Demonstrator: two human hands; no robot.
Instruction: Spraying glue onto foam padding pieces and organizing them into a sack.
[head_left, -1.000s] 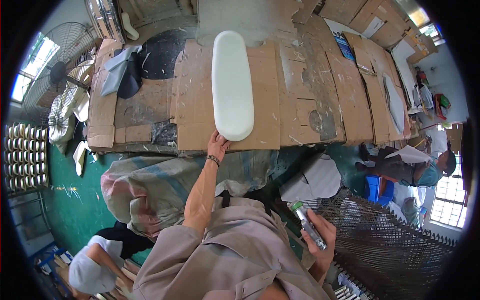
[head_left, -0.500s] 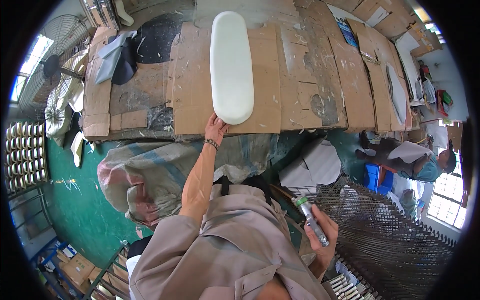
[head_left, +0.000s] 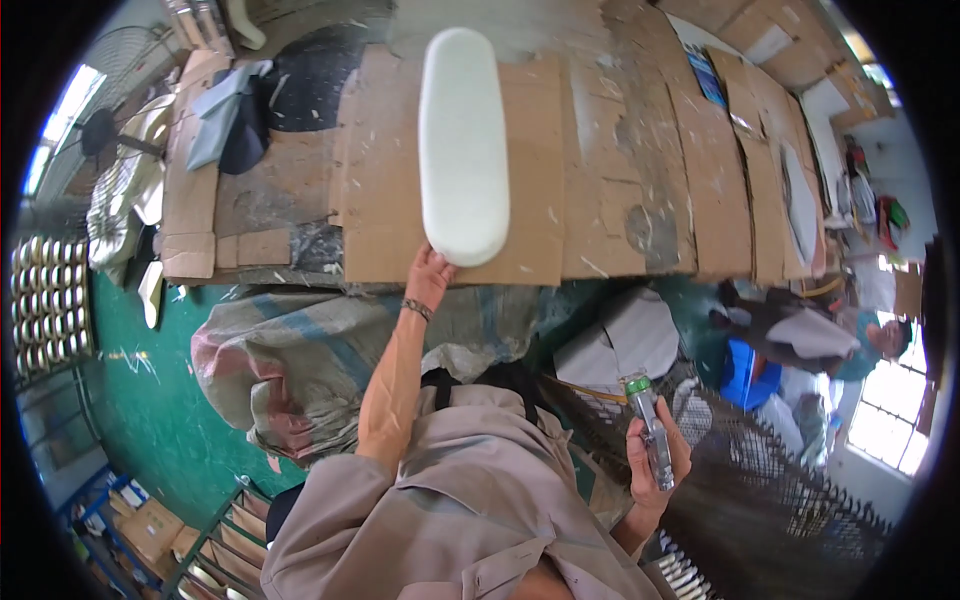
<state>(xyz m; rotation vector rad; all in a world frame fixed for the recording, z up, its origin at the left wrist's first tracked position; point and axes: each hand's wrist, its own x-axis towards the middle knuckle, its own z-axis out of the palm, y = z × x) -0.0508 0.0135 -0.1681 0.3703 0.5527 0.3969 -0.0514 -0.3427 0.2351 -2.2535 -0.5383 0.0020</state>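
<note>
A long white pad [head_left: 464,150] with rounded ends, foam-like in look, lies lengthwise away from me on a cardboard sheet [head_left: 385,200]. Its near end reaches close to the table's front edge. My left hand [head_left: 430,278] is at the near left corner of that end, thumb and fingers closed on its rim. Off the table to the right, my right hand [head_left: 660,470] is wrapped around a slim metal hand tool [head_left: 652,435] with a green collar, held upright. The tool's exact kind does not show, and it touches nothing but my hand.
Grey and dark cloth pieces [head_left: 232,115] lie at the table's left. A woven sack [head_left: 290,360] hangs below the front edge. To the right are a dark spiked metal rack [head_left: 760,520] and, beyond it, another person [head_left: 800,330] beside a blue crate [head_left: 748,372]. A fan stands far left.
My right hand has moved slightly up and right, and the tool now stands more upright. The left hand stays at the pad's end. My view has shifted a little.
</note>
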